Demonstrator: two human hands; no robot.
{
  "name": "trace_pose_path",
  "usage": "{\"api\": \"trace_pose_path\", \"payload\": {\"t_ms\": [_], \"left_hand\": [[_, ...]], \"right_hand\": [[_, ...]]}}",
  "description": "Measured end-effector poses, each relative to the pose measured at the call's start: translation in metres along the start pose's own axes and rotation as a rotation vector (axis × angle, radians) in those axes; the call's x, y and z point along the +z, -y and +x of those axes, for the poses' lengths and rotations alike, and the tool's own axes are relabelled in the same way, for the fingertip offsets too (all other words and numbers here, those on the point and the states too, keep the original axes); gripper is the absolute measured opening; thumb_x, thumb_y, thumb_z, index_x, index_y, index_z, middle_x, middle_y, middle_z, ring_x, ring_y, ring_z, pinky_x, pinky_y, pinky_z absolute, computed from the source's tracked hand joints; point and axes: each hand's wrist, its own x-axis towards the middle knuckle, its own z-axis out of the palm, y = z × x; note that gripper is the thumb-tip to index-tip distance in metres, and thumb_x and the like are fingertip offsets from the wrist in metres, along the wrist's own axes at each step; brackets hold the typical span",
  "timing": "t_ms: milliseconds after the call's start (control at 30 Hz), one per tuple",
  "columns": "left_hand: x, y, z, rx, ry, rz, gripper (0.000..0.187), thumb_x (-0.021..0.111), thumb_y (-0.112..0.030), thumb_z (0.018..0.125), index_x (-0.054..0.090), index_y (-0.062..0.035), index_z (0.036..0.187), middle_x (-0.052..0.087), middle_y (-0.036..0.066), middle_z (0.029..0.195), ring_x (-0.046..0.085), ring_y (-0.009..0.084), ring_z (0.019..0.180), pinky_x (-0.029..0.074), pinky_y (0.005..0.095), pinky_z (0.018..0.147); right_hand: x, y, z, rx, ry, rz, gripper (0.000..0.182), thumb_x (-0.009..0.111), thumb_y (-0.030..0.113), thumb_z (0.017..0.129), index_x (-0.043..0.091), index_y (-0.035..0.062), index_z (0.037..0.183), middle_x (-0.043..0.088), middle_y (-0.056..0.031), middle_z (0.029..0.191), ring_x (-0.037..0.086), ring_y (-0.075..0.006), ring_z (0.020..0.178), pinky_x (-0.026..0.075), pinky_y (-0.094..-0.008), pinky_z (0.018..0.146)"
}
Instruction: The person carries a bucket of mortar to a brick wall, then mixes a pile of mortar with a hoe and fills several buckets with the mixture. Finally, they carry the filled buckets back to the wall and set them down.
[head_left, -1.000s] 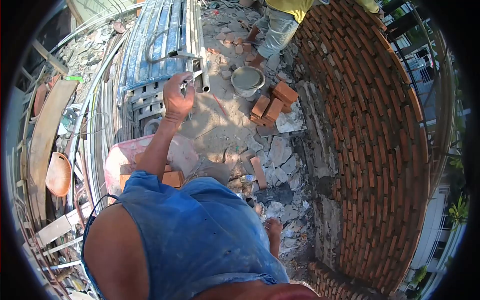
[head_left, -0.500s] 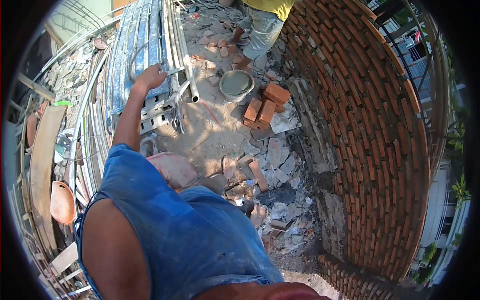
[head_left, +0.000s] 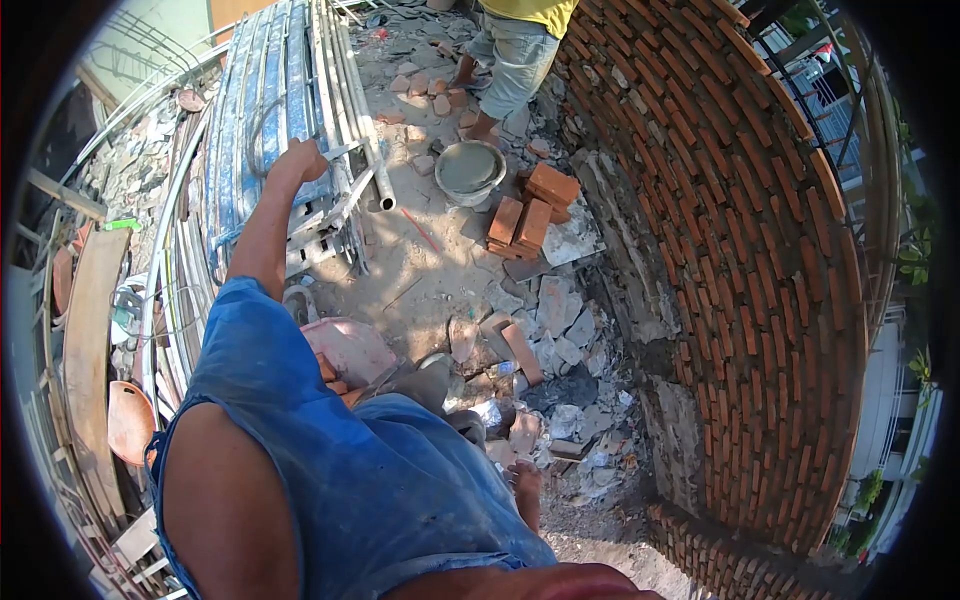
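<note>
My left hand (head_left: 300, 163) reaches forward over a stack of blue and pale metal scaffold frames (head_left: 262, 75). Its fingers are closed at the end of the stack, where a pale metal bar (head_left: 346, 150) sticks out beside the knuckles. A thin dark loop curves just left of the wrist. Long pale pipes (head_left: 352, 115) lie along the right side of the frames, close to my fingers. My right hand is out of the picture, and my blue shirt fills the lower middle.
A person in a yellow top (head_left: 530, 15) stands ahead, near a bucket of grey mortar (head_left: 470, 172) and stacked bricks (head_left: 520, 222). A brick wall (head_left: 740, 300) rises on the right. Broken rubble (head_left: 570, 345) lies along its foot. A pinkish tub (head_left: 350, 345) is by my body.
My left hand stays closed at the frame end while the view shifts slightly. A bare foot now shows beside my shirt at the lower middle, and bricks appear by the pinkish tub.
</note>
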Motion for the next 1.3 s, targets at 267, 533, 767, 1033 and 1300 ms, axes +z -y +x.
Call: {"api": "trace_pose_path", "payload": {"t_ms": [267, 533, 767, 1033, 1300], "left_hand": [[-0.060, -0.041, -0.040, -0.220, 0.303, -0.112, 0.033, 0.046, -0.016, 0.082, 0.061, 0.0068, 0.100, 0.065, 0.021, 0.089, 0.066, 0.0323, 0.073, 0.052, 0.0411, 0.066], [-0.043, -0.030, -0.026, -0.187, 0.231, -0.158, 0.030, 0.049, -0.015, 0.081, 0.063, 0.0047, 0.099, 0.066, 0.019, 0.087, 0.067, 0.0291, 0.064, 0.052, 0.0381, 0.061], [-0.060, -0.047, -0.051, -0.203, 0.149, -0.148, 0.028, 0.048, -0.011, 0.078, 0.063, 0.0063, 0.095, 0.066, 0.021, 0.081, 0.066, 0.0302, 0.061, 0.052, 0.0385, 0.062], [-0.057, -0.048, -0.053, -0.208, 0.080, -0.161, 0.028, 0.048, -0.012, 0.078, 0.064, 0.0038, 0.094, 0.066, 0.019, 0.081, 0.066, 0.0297, 0.059, 0.051, 0.0381, 0.063], [-0.062, -0.047, -0.056, -0.201, 0.085, -0.205, 0.029, 0.048, -0.013, 0.078, 0.063, 0.0046, 0.096, 0.067, 0.019, 0.081, 0.066, 0.0292, 0.059, 0.051, 0.0387, 0.064]], "right_hand": [[-0.043, -0.077, 0.067, -0.181, 0.098, -0.204, 0.027, 0.055, 0.020, 0.082, 0.058, 0.0043, 0.104, 0.066, -0.0094, 0.089, 0.063, -0.0208, 0.072, 0.047, -0.0313, 0.055], [-0.032, -0.037, 0.055, -0.196, 0.055, -0.405, 0.014, 0.056, 0.015, 0.078, 0.065, 0.0127, 0.088, 0.066, -0.0085, 0.087, 0.063, -0.0218, 0.080, 0.048, -0.0358, 0.070], [-0.031, 0.015, 0.057, -0.013, -0.028, -0.278, 0.024, 0.045, 0.020, 0.086, 0.065, 0.0081, 0.090, 0.067, -0.0057, 0.087, 0.064, -0.0161, 0.075, 0.051, -0.0312, 0.059], [-0.032, 0.003, 0.065, -0.289, 0.002, -0.707, 0.020, 0.049, 0.016, 0.084, 0.066, 0.0050, 0.083, 0.067, -0.0075, 0.085, 0.066, -0.0188, 0.069, 0.052, -0.0318, 0.053], [-0.035, -0.019, 0.095, -0.407, 0.076, -0.753, 0.021, 0.054, 0.019, 0.082, 0.066, 0.0014, 0.084, 0.067, -0.0082, 0.082, 0.067, -0.0196, 0.068, 0.052, -0.0325, 0.052]]}}
